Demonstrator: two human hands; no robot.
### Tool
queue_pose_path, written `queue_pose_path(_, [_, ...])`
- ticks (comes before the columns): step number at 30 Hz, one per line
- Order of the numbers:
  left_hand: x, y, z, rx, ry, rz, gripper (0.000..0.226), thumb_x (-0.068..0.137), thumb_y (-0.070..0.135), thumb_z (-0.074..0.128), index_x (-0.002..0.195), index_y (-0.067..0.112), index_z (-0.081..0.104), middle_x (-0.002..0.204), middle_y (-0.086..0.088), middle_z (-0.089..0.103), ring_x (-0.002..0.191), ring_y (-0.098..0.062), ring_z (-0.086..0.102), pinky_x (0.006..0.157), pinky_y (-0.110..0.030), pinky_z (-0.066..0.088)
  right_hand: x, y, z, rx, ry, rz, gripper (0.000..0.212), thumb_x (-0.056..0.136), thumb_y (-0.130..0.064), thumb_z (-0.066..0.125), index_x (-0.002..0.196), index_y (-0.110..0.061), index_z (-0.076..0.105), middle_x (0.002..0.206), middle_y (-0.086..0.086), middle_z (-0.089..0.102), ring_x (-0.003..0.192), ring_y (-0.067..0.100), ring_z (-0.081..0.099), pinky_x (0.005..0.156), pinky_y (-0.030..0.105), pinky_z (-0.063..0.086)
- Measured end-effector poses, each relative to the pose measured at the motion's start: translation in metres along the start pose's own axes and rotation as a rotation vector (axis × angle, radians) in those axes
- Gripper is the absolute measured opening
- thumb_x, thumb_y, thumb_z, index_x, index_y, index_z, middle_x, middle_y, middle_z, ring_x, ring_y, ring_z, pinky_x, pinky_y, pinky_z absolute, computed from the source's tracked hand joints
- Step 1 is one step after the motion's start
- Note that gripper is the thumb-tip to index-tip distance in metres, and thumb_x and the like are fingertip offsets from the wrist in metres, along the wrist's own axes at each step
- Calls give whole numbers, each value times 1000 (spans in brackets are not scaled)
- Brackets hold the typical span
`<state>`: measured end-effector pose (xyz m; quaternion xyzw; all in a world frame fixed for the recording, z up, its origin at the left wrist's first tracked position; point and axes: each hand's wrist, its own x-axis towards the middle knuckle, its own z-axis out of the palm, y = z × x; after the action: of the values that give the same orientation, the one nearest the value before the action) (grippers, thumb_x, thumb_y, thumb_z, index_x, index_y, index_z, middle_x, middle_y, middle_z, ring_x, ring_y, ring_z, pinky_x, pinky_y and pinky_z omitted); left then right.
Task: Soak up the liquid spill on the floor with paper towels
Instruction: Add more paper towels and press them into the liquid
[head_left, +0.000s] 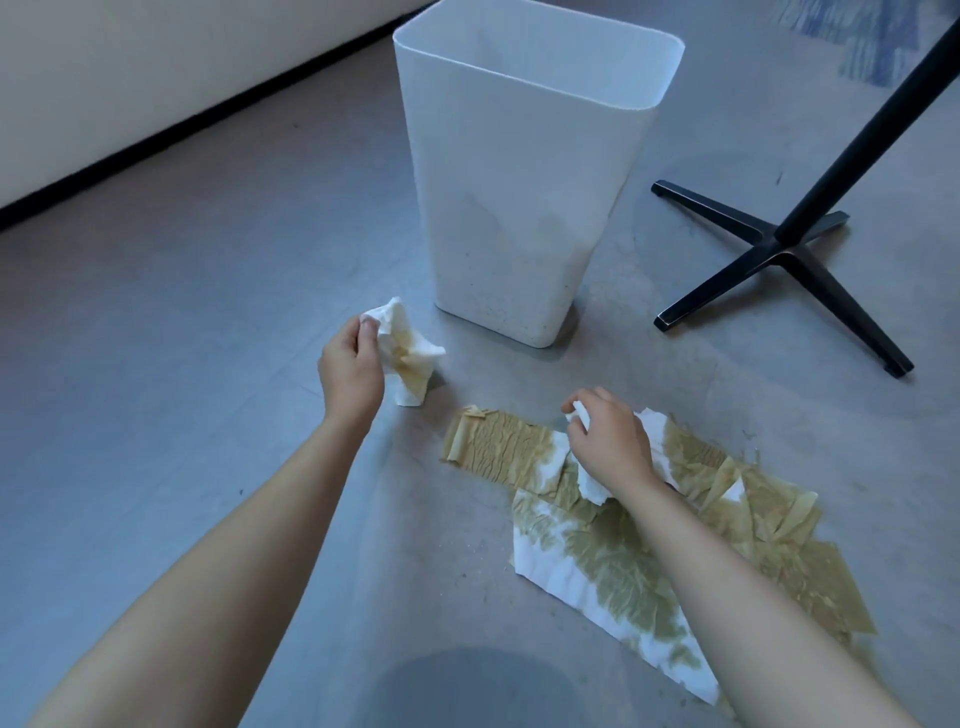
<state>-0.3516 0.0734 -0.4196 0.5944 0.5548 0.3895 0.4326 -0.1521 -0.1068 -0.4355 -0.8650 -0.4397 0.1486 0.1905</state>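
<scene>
White bin (519, 197) beside black stand base (779, 260)

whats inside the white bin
Through the tall white plastic bin's translucent wall, a faint brownish shadow shows near the bottom, possibly used towels. Its inside is hidden from this angle, so that's unconfirmed.

Soft, cool daylight fills the scene evenly, with no glare. A faint rounded shadow lies on the floor (156, 291) at the bottom edge. Straight lines bow near the edges; focus is slightly soft throughout.
</scene>
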Motion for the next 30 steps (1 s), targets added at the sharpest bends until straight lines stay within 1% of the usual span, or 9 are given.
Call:
queue_pose_path(6, [16, 17, -41, -17, 152, 27, 37, 98, 23, 41, 62, 17, 33, 59, 5, 27, 54, -10, 24, 52, -29, 21, -3, -15, 2, -119, -151, -45, 28, 90, -13, 46, 113, -17, 62, 117, 1, 57, 88, 23, 54, 64, 30, 41])
queue_pose_path(9, [20, 25, -57, 0, 215, 87, 32, 96, 21, 39, 69, 6, 41, 60, 5, 30, 53, -8, 26, 53, -28, 23, -5, -22, -2, -160, -149, -86, 26, 89, -14, 46, 109, -15, 62, 110, 3, 58, 89, 27, 57, 65, 33, 44])
queue_pose_path(14, [2, 27, -50, 129, 222, 237, 29, 96, 26, 39, 92, 14, 65, 67, -1, 53, 60, -12, 43, 56, -30, 28, -4, -23, -7, -190, -165, -108, 27, 91, -16, 45, 113, -16, 62, 110, 3, 57, 86, 25, 57, 60, 29, 36])
queue_pose_path(18, [-35, -2, -20, 253, -105, 254, 30, 100, 24, 42, 121, 21, 62, 75, -7, 62, 72, -25, 57, 59, -28, 29, -6, -14, -4, -182, -160, -76, 23, 91, -17, 45, 107, -14, 61, 106, 3, 58, 73, 23, 51, 50, 27, 28])
queue_pose_path(20, [-48, -22, -4, 348, -413, 159, 41, 102, 34, 38, 141, 23, 43, 122, -12, 62, 115, -26, 55, 87, -29, 39, -8, -9, -2, -172, -165, -54, 23, 91, -18, 45, 107, -14, 61, 108, 3, 58, 74, 22, 48, 50, 27, 28])
queue_pose_path(21, [-53, -33, 3, 482, -589, 141, 52, 101, 40, 36, 149, 20, 28, 147, -11, 41, 137, -25, 36, 107, -35, 30, -9, -6, -1, -171, -171, -51, 24, 90, -17, 46, 108, -14, 61, 109, 3, 58, 76, 21, 49, 52, 27, 29])
queue_pose_path(23, [-58, -53, 11, 810, -803, 202, 70, 100, 51, 29, 154, 15, 1, 161, -6, -5, 148, -20, -6, 120, -40, 0, -11, -1, 0, -166, -186, -39, 26, 90, -16, 46, 111, -16, 62, 113, 1, 58, 78, 20, 48, 52, 28, 29])
queue_pose_path(25, [-60, -60, 12, 954, -850, 254, 75, 98, 57, 22, 152, 16, -10, 157, -3, -22, 144, -17, -21, 118, -38, -10, -12, 3, 0, -164, -196, -26, 28, 90, -15, 46, 112, -16, 61, 116, 1, 58, 78, 19, 46, 50, 26, 27])
queue_pose_path(30, [-60, -54, 12, 1015, -901, 213, 79, 96, 62, 17, 151, 15, -15, 156, -4, -27, 143, -16, -25, 117, -38, -13, -10, 4, 0, -139, -191, -20, 28, 90, -15, 46, 113, -15, 62, 119, 1, 59, 81, 20, 48, 54, 28, 28])
